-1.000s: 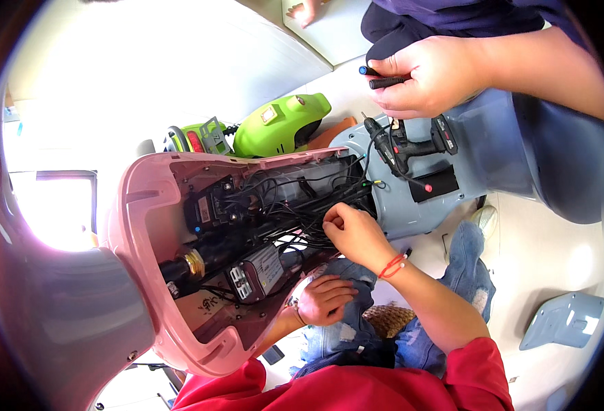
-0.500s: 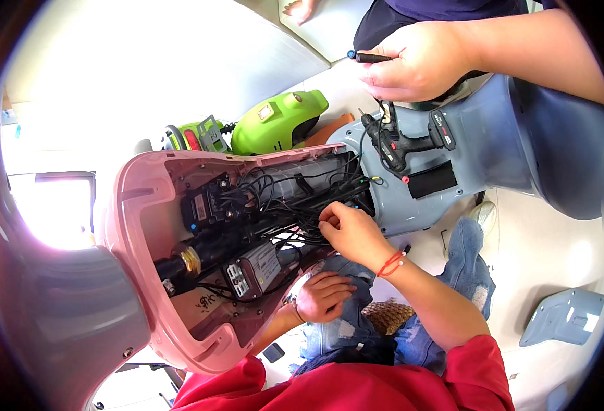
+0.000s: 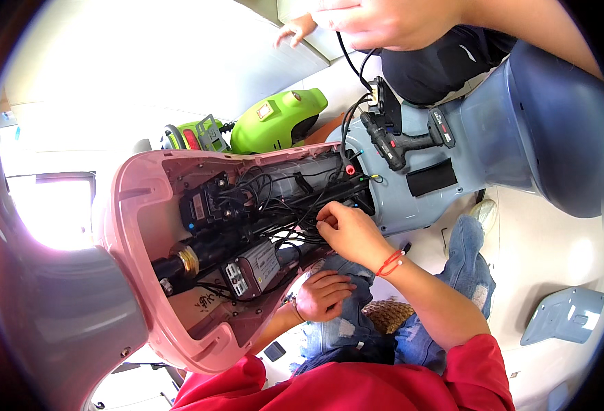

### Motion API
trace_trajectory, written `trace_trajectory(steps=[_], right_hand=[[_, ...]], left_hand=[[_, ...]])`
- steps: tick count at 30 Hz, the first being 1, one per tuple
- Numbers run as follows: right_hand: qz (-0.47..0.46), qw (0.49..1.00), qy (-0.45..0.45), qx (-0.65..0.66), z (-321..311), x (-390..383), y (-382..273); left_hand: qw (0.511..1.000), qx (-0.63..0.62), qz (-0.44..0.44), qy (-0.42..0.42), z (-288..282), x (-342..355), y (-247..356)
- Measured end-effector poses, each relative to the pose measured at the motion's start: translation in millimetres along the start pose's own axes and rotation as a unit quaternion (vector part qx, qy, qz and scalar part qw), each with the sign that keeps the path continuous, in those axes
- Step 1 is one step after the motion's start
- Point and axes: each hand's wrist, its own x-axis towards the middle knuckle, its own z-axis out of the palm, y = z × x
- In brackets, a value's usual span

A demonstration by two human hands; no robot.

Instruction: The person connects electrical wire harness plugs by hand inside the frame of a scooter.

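A pink scooter body shell (image 3: 127, 226) lies uncovered before me, with a tangle of black cables (image 3: 295, 216) inside. My right hand (image 3: 350, 233), a red string at its wrist, is closed in a pinch on a black cable at the tangle's right end; its fingertips partly hide the cable. Below the shell's near edge, my left hand (image 3: 324, 296) rests over my jeans with fingers loosely extended, holding nothing. Between them and the far wall sit a silver controller box (image 3: 257, 268) and a black unit (image 3: 206, 205) with cables attached.
Across the shell, a co-worker's hand (image 3: 391, 20) holds up black cables leading to a black plate with a white connector (image 3: 374, 96). A cordless drill (image 3: 404, 140) lies on the grey-blue body panel (image 3: 466, 161). Green scooter parts (image 3: 274, 123) stand behind; a loose grey panel (image 3: 565, 315) lies on the floor.
The co-worker's hand has risen and moved left, lifting the cables and black plate beside the drill. A red-tipped cable end now lies farther left. My hands have barely moved.
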Motion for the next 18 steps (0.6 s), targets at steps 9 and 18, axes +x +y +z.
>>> trace_trajectory(steps=[9, 18], right_hand=[[-0.007, 1.000, -0.001, -0.004, 0.2, -1.3, -1.4], [-0.007, 1.000, -0.005, -0.011, 1.2, -1.4, -1.7]], left_hand=[[1.000, 0.002, -0.001, -0.004, 0.3, -1.7, -0.3], [1.000, -0.003, -0.002, -0.001, 0.3, -1.4, -0.3]])
